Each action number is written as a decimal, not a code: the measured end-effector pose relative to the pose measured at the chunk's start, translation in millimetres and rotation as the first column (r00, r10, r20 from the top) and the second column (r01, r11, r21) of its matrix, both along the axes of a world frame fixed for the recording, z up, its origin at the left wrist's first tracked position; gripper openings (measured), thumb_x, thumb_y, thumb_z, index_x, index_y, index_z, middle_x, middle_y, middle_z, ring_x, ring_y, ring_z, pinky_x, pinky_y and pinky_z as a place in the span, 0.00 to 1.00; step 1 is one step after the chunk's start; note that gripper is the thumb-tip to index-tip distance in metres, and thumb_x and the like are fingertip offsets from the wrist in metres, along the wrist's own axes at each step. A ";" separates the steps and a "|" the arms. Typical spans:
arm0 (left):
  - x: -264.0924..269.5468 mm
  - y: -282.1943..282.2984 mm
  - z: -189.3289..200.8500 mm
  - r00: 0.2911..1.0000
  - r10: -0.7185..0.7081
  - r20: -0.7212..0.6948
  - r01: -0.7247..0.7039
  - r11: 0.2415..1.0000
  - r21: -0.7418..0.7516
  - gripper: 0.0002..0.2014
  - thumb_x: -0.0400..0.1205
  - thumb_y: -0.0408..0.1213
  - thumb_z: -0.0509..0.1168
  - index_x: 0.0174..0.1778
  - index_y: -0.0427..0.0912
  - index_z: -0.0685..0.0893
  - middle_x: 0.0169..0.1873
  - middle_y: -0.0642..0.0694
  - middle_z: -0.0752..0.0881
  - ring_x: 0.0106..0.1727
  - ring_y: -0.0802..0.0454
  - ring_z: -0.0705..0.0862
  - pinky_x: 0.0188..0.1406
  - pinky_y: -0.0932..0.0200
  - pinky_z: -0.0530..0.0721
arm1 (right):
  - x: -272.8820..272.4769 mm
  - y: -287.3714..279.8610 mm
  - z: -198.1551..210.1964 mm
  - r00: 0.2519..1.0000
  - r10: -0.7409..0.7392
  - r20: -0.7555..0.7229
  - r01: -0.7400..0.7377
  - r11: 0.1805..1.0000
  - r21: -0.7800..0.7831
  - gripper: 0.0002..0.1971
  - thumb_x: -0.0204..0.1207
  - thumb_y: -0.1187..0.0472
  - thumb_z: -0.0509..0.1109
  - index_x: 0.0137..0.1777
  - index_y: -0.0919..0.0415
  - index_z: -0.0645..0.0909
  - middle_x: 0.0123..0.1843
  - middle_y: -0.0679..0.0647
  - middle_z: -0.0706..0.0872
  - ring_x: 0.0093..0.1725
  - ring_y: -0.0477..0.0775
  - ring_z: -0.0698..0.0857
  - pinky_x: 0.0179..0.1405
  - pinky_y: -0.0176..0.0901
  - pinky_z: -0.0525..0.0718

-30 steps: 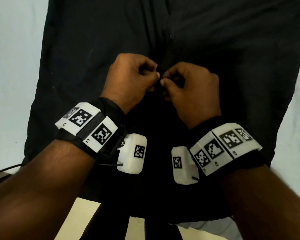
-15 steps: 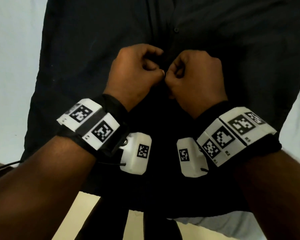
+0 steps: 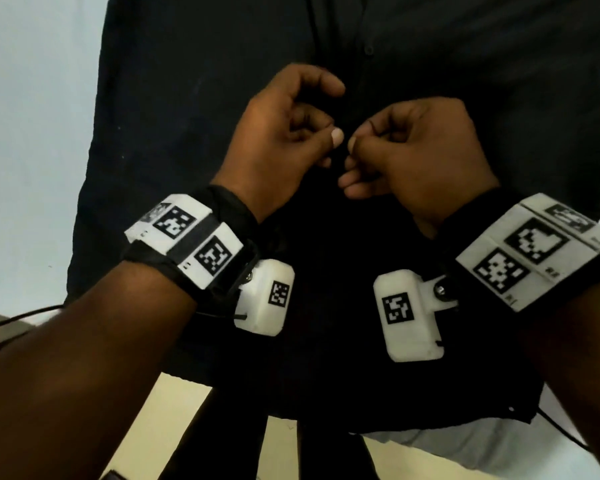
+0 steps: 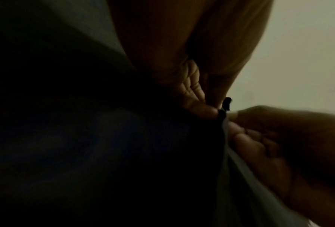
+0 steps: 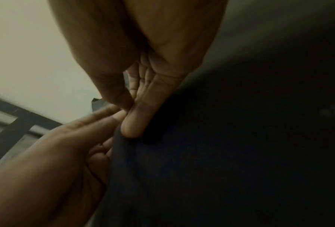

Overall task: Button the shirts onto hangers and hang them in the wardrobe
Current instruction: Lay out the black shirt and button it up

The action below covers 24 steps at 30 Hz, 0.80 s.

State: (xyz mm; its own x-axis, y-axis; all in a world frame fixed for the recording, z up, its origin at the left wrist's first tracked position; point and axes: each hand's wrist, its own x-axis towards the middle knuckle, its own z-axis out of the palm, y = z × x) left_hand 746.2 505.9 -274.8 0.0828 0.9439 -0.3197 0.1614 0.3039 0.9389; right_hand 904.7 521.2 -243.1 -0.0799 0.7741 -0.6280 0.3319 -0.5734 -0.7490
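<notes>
The black shirt point(image 3: 194, 140) hung flat against a pale wall point(image 3: 32, 133), filling the head view from twelve o'clock down past centre, with one fastened button point(image 3: 369, 49) showing on its placket near twelve o'clock. Just below it, at the middle of the view, the left hand point(image 3: 278, 140) and the right hand point(image 3: 420, 150) met knuckle to knuckle, each with thumb and forefinger pinching one front edge of the shirt, the other fingers curled in. The wrist views showed the dark cloth edge caught between thumb and finger on both sides; the button being worked was too dark to make out. The step looked like fastening the next button down. To do it well, the hole side probably wanted holding taut and level with its mate, the button tipped on edge and fed through, then the pinch let go only once the cloth lay flat, lest the placket be fastened crooked. No hanger or wardrobe showed.
</notes>
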 end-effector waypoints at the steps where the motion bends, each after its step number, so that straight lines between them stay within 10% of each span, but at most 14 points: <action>1: 0.3 0.1 -0.2 1.000 -0.022 -0.022 0.022 0.999 0.038 0.18 0.80 0.23 0.70 0.57 0.49 0.75 0.40 0.47 0.82 0.36 0.47 0.85 0.38 0.55 0.88 | -0.2 0.2 0.9 1.000 -0.022 -0.022 0.021 0.999 -0.036 0.09 0.80 0.73 0.69 0.39 0.66 0.82 0.27 0.57 0.88 0.29 0.57 0.91 0.31 0.49 0.92; 14: -2.6 -5.9 -2.1 0.999 -0.034 0.013 0.034 0.999 0.002 0.17 0.82 0.23 0.65 0.57 0.48 0.73 0.37 0.44 0.79 0.34 0.47 0.79 0.33 0.53 0.83 | -2.2 -2.7 -0.2 0.961 -0.166 -0.220 0.110 0.963 -0.246 0.07 0.82 0.71 0.69 0.42 0.68 0.83 0.29 0.57 0.87 0.31 0.54 0.90 0.32 0.42 0.89; 24: -4.3 -14.5 -0.5 0.981 0.129 0.146 -0.096 0.972 -0.217 0.19 0.79 0.23 0.73 0.61 0.42 0.76 0.32 0.46 0.86 0.32 0.53 0.84 0.30 0.62 0.82 | -1.9 -0.4 0.3 0.990 0.136 0.023 -0.137 0.990 0.037 0.06 0.81 0.69 0.72 0.42 0.64 0.84 0.31 0.58 0.90 0.31 0.55 0.92 0.32 0.49 0.91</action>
State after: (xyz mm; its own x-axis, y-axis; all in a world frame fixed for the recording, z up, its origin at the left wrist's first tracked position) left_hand 741.9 491.4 -275.3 0.0451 0.8642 -0.5011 -0.0299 0.5026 0.8640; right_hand 902.8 520.8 -242.8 -0.1740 0.7805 -0.6004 0.4206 -0.4924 -0.7620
